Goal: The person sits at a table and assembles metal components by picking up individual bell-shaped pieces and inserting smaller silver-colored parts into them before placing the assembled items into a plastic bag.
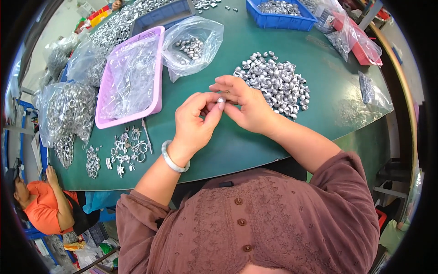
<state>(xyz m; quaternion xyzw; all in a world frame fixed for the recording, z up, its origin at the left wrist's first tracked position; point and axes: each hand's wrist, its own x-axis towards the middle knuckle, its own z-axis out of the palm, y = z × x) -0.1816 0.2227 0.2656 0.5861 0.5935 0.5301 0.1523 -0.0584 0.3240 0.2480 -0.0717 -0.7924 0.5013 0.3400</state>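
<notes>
Small rounded silver-grey piece of metallic sheen (221, 100), quantity one. A smooth, bright surface is exposed; the underside is hidden. It is held raised at the fingertips of the left hand (194, 119); whether it is also touched by the right hand (248, 107) cannot be determined.

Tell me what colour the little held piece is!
The little piece is silvery grey, seen best in the head view.

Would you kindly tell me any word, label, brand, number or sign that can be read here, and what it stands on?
There is no readable text.
Pink tray: no lettering visible.
Blue basket: no lettering visible.
Silvery piece at the left hand's fingertips: too small to tell.
Packages at lower left: too blurred to read.
</notes>
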